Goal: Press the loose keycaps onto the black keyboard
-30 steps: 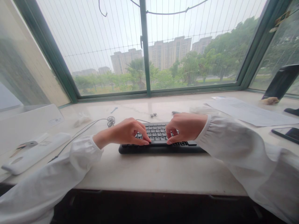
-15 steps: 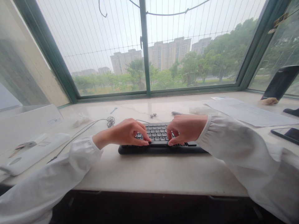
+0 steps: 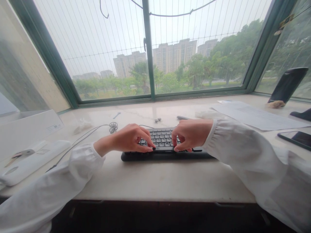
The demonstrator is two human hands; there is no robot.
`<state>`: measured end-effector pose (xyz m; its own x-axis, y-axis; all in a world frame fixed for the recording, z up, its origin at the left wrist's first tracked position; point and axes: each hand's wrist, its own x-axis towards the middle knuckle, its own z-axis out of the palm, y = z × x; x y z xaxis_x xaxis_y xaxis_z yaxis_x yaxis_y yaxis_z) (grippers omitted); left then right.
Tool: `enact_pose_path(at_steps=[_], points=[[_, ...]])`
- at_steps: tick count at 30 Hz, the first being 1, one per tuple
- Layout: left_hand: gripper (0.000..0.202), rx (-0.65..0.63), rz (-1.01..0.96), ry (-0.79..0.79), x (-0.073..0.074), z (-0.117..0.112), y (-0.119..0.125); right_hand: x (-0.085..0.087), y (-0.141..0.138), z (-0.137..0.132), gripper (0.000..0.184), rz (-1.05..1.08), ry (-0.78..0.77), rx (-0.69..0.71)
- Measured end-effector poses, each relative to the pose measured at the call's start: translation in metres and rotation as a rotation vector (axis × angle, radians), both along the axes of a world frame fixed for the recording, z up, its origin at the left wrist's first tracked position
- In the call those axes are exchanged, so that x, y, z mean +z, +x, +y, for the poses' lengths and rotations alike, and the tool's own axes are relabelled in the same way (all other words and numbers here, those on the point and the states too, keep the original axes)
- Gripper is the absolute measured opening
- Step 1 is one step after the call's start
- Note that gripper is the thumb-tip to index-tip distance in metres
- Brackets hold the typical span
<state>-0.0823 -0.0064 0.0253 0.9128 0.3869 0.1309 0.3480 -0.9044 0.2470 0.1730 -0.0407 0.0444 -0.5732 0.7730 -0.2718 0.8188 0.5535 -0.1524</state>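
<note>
A black keyboard [image 3: 167,156] lies on the pale windowsill top, its rows of keys partly covered by my hands. My left hand [image 3: 130,138] is closed at its left half, thumb and index finger pinched at the left end of the long space bar [image 3: 164,149]. At the bar's right end my right hand [image 3: 190,134] is closed too, with thumb and curled index finger together. A small dark spot shows beside the left fingertips; I cannot make out what it is. The right part of the keyboard is hidden under my right hand and sleeve.
A thin coiled cable [image 3: 113,127] runs at the left, near a white box [image 3: 31,124] and a flat white device [image 3: 36,161]. Small metal pieces [image 3: 157,120] lie behind the keyboard. Printed paper [image 3: 255,115], a phone [image 3: 295,139] and an upright black device [image 3: 288,84] are right.
The whole view has shifted slightly, so everything appears a little further left. Both hands keep the same grip at the keyboard's front.
</note>
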Motion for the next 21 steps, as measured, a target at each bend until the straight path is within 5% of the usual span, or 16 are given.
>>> enact_pose_path(at_steps=[21], points=[[0.024,0.000,-0.017,-0.014,0.0014,-0.0013,0.0004,0.0022,-0.0036,-0.0012,0.026,-0.042,0.037,-0.011]])
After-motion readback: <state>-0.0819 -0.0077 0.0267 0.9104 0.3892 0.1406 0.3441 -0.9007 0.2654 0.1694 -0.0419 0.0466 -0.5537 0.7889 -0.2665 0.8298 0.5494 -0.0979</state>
